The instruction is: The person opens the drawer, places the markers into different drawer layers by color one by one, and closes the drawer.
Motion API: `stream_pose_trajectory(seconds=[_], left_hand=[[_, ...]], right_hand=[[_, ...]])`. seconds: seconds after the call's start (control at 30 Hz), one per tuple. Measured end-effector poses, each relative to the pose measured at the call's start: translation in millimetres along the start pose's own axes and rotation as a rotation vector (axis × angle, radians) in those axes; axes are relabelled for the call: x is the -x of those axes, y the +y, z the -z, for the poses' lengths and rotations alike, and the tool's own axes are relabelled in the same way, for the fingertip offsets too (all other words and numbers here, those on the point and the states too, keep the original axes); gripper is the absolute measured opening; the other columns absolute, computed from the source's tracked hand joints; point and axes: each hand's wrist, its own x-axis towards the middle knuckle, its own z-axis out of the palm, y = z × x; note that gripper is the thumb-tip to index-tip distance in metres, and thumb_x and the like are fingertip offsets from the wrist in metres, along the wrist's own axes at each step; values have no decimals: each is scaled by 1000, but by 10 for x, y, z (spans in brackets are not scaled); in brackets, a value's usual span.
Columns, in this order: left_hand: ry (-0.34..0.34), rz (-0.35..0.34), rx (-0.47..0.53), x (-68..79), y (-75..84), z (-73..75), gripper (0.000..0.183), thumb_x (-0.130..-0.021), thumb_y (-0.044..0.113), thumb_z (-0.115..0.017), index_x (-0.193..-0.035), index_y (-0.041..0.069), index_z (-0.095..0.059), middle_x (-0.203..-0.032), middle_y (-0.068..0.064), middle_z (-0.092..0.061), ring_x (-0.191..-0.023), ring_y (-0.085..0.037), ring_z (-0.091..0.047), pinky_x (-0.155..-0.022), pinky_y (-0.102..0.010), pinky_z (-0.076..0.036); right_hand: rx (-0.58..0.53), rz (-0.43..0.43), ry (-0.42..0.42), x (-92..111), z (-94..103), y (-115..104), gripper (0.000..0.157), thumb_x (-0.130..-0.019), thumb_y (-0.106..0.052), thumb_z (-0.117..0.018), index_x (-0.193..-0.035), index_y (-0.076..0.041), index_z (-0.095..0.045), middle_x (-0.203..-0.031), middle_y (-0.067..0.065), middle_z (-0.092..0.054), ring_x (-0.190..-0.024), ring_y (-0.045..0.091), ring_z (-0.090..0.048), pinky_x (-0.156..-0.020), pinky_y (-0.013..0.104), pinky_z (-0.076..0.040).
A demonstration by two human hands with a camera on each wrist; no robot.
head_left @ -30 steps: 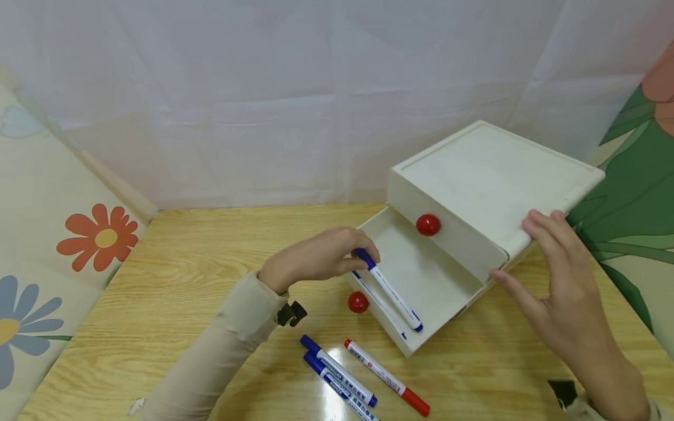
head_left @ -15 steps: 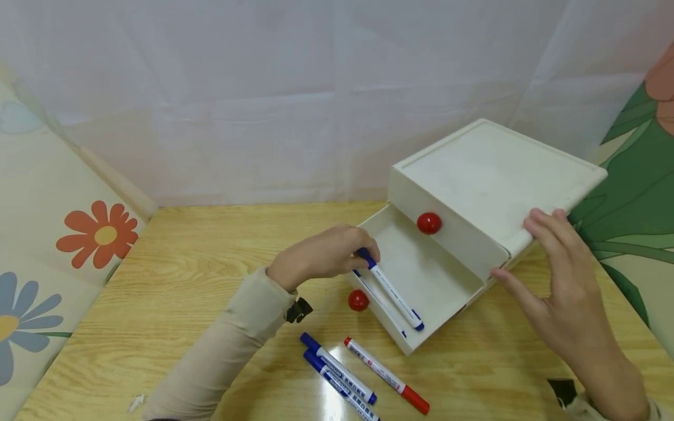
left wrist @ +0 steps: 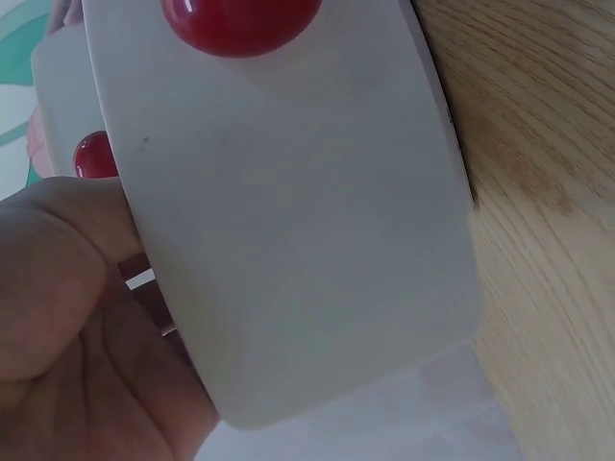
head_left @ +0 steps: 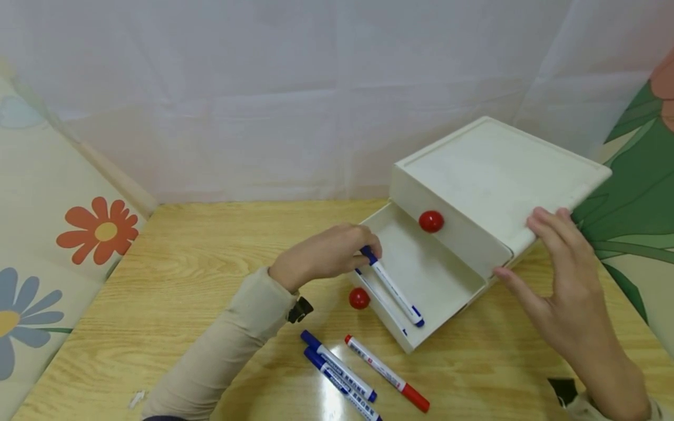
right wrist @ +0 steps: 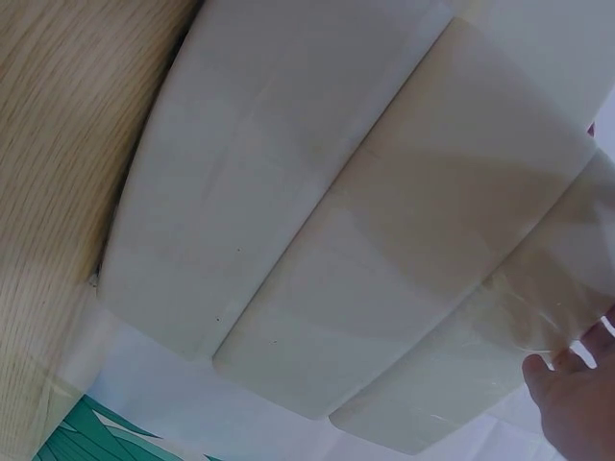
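My left hand (head_left: 329,254) reaches over the drawer's left edge and pinches the blue cap end of a white whiteboard marker (head_left: 395,291). This marker slants inside the pulled-out lower drawer (head_left: 439,278), along its front wall. A second blue-ended marker (head_left: 404,331) lies against that wall, mostly hidden. In the left wrist view the drawer front with its red knob (left wrist: 240,21) hides the fingertips. My right hand (head_left: 566,286) rests its fingers on the top side edge of the white drawer unit (head_left: 505,175), thumb at the front corner. The right wrist view shows the unit's side panel (right wrist: 384,221).
Two blue-capped markers (head_left: 342,374) lie side by side on the wooden table (head_left: 210,257), with a red-capped marker (head_left: 387,373) beside them. The upper drawer, with a red knob (head_left: 431,221), is closed. A white cloth (head_left: 237,105) hangs behind, and flowered panels stand at both sides.
The left wrist and sleeve have shifted slightly to the right, and the head view has moved a little. The pinched marker and right hand keep nearly the same place on the drawer unit.
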Motion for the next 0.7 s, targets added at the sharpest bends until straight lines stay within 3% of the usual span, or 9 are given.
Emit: stream_pose_trajectory(seconds=[0.3, 0.7], left_hand=[[52, 24, -24, 31, 8, -25, 23, -96, 9, -64, -119, 11, -70, -128, -4, -64, -120, -18, -60, -102, -29, -52], [199, -89, 78, 173, -52, -83, 24, -96, 10, -65, -119, 12, -69, -121, -1, -67, -114, -16, -61, -99, -29, -52]], right_hand=[[-1, 3, 4, -1, -3, 4, 79, -95, -56, -55, -125, 17, -52, -129, 36, -51, -141, 23, -42, -125, 42, -25], [3, 7, -3, -1, 2, 3, 80, -95, -56, -55, -125, 17, -52, -128, 37, -52, -141, 22, -42, -125, 41, -25]])
